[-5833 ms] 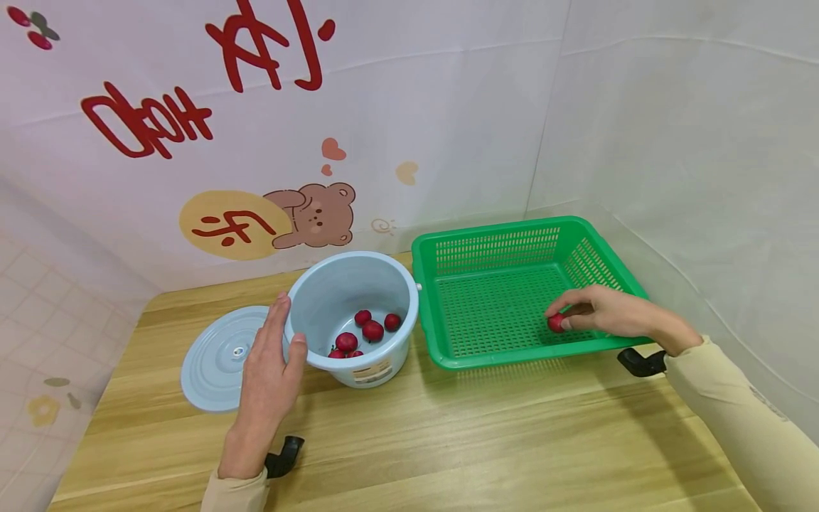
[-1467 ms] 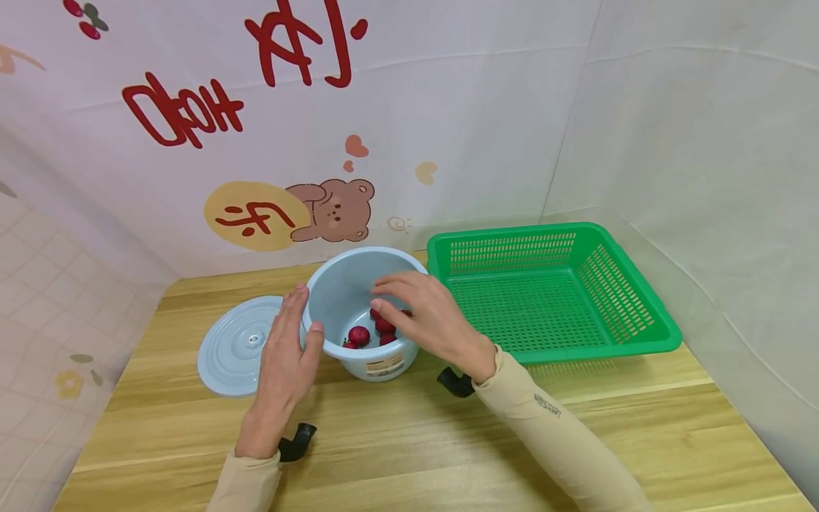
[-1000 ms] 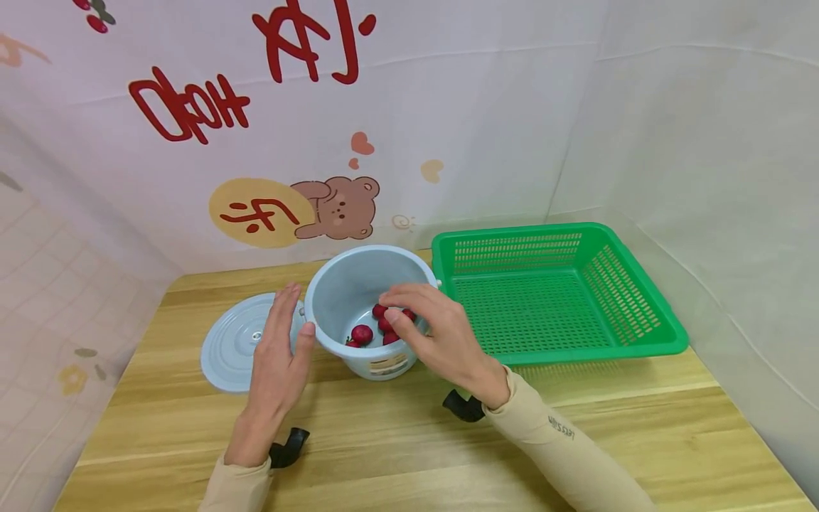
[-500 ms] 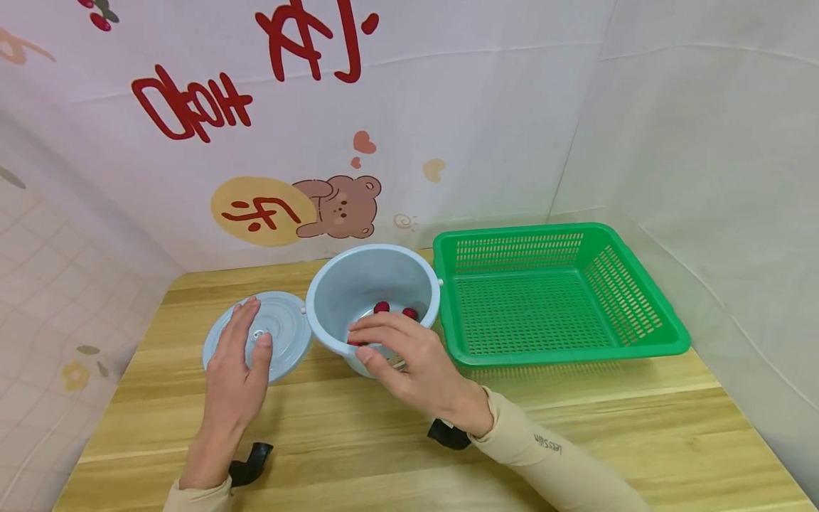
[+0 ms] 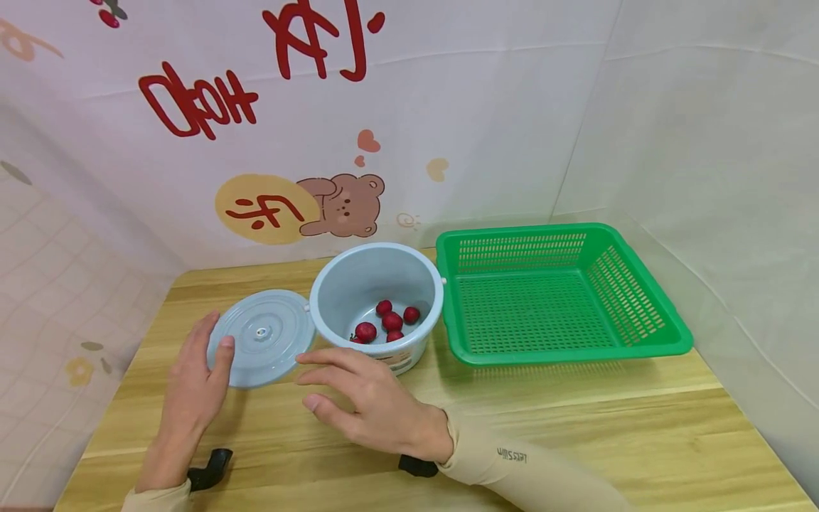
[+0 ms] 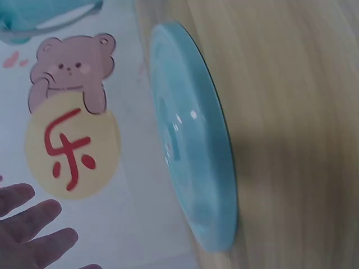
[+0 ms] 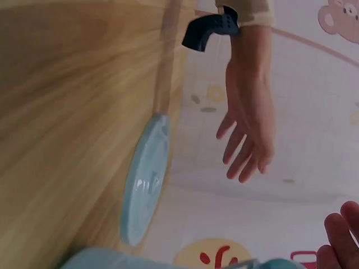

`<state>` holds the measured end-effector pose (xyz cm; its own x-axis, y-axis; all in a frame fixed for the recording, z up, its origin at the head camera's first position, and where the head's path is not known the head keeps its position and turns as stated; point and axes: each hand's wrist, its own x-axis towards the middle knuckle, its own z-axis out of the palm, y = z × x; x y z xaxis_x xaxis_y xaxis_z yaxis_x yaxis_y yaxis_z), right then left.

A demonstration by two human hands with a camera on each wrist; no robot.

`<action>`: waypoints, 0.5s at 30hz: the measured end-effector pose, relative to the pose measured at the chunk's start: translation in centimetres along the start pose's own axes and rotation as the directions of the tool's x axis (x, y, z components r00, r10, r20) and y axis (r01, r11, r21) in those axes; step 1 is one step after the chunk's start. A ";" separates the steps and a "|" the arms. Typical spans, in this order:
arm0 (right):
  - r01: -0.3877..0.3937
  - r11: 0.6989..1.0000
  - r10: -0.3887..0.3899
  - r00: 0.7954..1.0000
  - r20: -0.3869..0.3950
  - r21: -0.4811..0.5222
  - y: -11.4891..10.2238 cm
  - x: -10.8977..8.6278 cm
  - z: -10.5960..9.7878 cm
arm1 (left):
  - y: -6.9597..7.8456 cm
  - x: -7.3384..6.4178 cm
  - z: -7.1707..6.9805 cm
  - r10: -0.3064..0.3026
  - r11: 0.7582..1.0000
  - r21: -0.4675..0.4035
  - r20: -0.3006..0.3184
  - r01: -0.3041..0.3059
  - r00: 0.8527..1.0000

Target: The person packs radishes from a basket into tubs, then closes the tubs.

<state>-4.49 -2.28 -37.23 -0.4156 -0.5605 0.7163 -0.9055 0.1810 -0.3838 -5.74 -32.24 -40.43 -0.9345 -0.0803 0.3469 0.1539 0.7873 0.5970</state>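
In the head view my left hand (image 5: pixel 195 387) hovers at the left edge of the light blue round lid (image 5: pixel 271 355), fingers extended and thumb apart. The left wrist view shows the lid (image 6: pixel 190 134) lying on the wood, with that hand's fingertips at the lower left. My right hand (image 5: pixel 374 409) is above the table in front of the blue bucket (image 5: pixel 348 277), its fingers loosely bent and holding nothing. Inside the bucket lie several small red round fruits (image 5: pixel 392 321). From the right wrist view, the left hand (image 7: pixel 252 123) is seen above the lid.
A green mesh basket (image 5: pixel 525 313) stands right of the bucket, close beside its rim, with no fruit in it. Behind the wooden table (image 5: pixel 576 427) hangs a white printed wall sheet (image 5: pixel 486 121); another closes the right side.
The right hand held a red fruit in the basket, moved over the bucket, and is now empty, farther left and nearer. The left hand has gone from the bucket's rim leftward past the lid.
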 end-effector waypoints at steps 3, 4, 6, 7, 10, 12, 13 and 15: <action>-0.006 1.000 0.007 0.999 0.047 -0.008 -0.2 0.1 1.0 | -0.9 0.2 -0.5 -0.015 1.000 0.022 0.021 0.015 1.000; -0.014 1.000 0.015 0.998 0.064 -0.009 -0.1 0.1 1.3 | -1.2 0.2 -0.7 -0.020 0.999 0.030 0.029 0.019 0.999; -0.045 0.999 0.046 0.995 0.094 -0.016 0.1 0.1 2.1 | -1.7 0.3 -1.0 -0.032 0.999 0.046 0.049 0.030 0.998; -0.072 0.997 0.071 0.992 0.108 -0.002 0.2 0.1 2.5 | -1.9 0.4 -1.1 -0.040 0.998 0.054 0.060 0.036 0.997; -0.167 0.986 0.162 0.974 0.161 0.020 0.6 0.1 3.7 | -2.5 0.5 -1.4 -0.056 0.996 0.072 0.105 0.048 0.993; -0.227 0.974 0.218 0.957 0.190 0.025 1.0 0.1 4.5 | -3.0 0.7 -1.5 -0.066 0.995 0.078 0.143 0.056 0.987; -0.259 0.965 0.248 0.947 0.205 0.029 1.1 0.1 4.9 | -3.2 0.7 -1.6 -0.070 0.995 0.080 0.163 0.057 0.984; -0.320 0.947 0.307 0.921 0.241 0.017 1.3 0.3 5.7 | -3.8 1.0 -1.7 -0.077 0.994 0.087 0.200 0.060 0.977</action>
<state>-5.31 -6.79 -40.88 -0.6397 -0.6555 0.4014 -0.7234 0.3371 -0.6025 -6.68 -36.33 -41.18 -0.9888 -0.0166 0.1484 0.0688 0.8311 0.5519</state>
